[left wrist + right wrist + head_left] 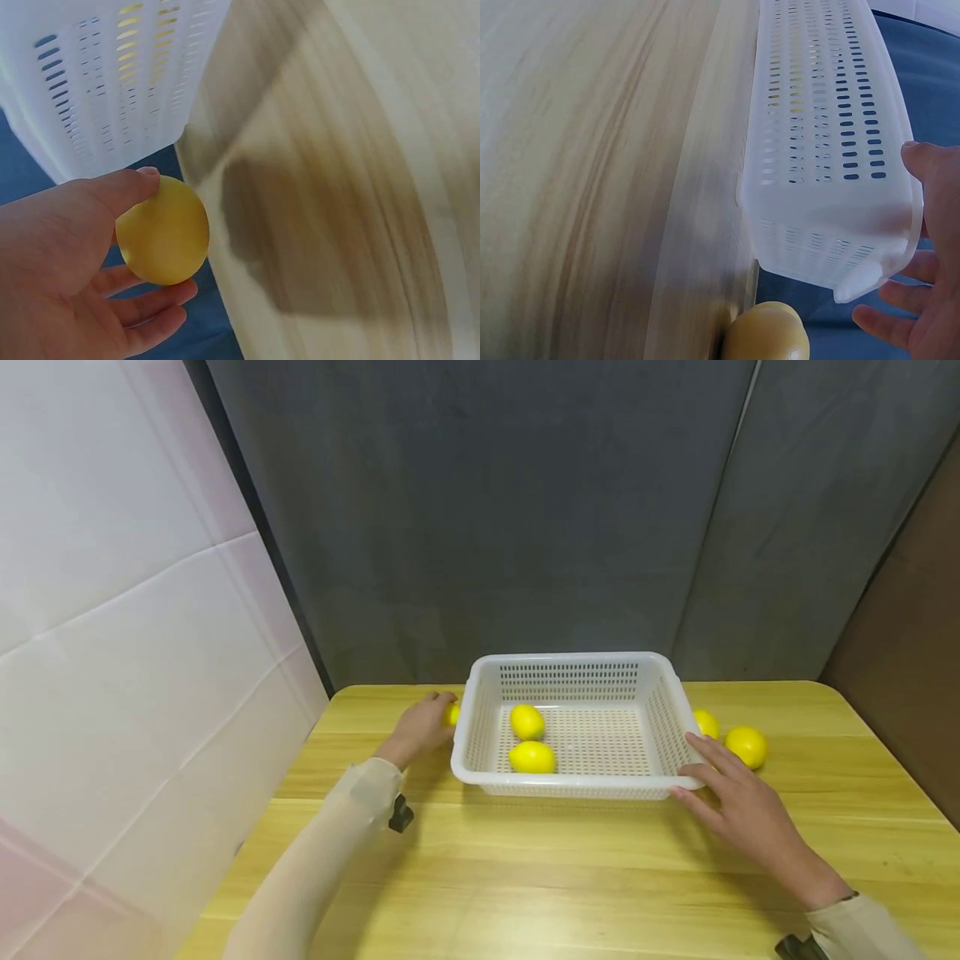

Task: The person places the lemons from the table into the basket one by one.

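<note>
A lemon (165, 231) is in my left hand (422, 727), between the thumb and fingers, just outside the basket's left wall. In the head view, most of that lemon is hidden by the hand and the rim. The white plastic basket (577, 782) stands upright on the table, its sides pierced with small slots. Two lemons (532, 757) lie inside it, toward the left. At the front right corner, my right hand (750, 810) rests on the basket's rim with its fingers spread and fairly straight.
Beside the basket's right wall lie two more lemons (746, 747), one partly hidden behind the rim. The wooden table (525, 877) runs back to a dark grey panel (487, 527). A white panel (150, 635) flanks it on the left, a brown one (900, 635) on the right.
</note>
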Demonstrator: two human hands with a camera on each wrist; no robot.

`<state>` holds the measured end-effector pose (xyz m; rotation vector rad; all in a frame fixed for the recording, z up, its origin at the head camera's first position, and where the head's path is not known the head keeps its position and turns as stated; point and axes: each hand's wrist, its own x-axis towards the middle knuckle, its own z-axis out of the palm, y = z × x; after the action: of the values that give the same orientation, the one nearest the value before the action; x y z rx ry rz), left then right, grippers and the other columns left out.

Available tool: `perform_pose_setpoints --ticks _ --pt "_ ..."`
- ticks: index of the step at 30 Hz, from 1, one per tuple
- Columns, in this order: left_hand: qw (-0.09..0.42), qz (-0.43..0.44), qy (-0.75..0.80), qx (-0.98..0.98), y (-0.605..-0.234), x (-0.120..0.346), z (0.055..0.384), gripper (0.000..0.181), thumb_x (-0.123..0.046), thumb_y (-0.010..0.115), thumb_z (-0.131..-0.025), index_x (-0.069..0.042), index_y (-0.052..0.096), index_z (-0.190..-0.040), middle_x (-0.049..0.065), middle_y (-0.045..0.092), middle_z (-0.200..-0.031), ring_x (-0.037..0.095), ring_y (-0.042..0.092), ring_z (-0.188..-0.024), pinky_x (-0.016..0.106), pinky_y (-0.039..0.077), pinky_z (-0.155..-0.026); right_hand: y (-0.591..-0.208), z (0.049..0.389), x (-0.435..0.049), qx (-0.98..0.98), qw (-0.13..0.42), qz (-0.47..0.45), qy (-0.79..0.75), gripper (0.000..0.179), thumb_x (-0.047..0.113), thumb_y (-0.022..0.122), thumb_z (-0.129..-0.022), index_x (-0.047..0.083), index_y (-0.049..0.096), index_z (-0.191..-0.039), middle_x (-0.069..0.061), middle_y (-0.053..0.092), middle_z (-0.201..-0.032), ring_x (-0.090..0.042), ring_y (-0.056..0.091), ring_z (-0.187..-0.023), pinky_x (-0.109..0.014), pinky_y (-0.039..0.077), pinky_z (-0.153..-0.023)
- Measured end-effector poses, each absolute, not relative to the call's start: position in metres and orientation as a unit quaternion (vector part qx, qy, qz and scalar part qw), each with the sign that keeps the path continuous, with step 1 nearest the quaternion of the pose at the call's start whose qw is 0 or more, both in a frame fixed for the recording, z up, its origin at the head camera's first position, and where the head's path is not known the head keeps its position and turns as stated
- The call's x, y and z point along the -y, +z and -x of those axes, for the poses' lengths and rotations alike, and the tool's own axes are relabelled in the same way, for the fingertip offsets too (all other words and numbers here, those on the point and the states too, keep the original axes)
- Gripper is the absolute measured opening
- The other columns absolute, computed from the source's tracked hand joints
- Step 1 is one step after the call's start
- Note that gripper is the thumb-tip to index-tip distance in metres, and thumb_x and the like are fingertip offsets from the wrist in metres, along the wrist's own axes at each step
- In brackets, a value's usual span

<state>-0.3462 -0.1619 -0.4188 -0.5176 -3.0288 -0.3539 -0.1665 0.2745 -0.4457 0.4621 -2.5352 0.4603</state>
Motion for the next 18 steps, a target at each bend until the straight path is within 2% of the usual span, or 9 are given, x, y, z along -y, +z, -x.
perform_pose_setpoints --ticks 7,18 --pt "0.029 0.147 -0.136 0.979 -0.409 0.167 0.349 0.063 -0.035 0.068 -0.092 -0.005 0.045 -0.143 0.023 0.048 -0.146 0.042 0.059 -0.121 0.056 0.051 -0.098 -0.445 0.166 -0.273 0.935 0.258 -0.172 0.172 0.026 0.028 0.078 -0.083 0.017 0.071 -0.105 -0.013 0.050 -0.149 -0.037 0.046 -0.135 -0.058 0.054 -0.086" --pt "0.066 0.142 -0.159 0.975 -0.394 0.171 0.355 0.060 -0.029 0.068 -0.093 -0.004 0.045 -0.142 0.025 0.047 -0.143 0.041 0.061 -0.114 0.052 0.053 -0.096 -0.448 0.166 -0.275 0.936 0.256 -0.166 0.173 0.026 0.031 0.076 -0.085 0.018 0.071 -0.106 -0.011 0.049 -0.150 -0.035 0.044 -0.137 -0.058 0.053 -0.086"
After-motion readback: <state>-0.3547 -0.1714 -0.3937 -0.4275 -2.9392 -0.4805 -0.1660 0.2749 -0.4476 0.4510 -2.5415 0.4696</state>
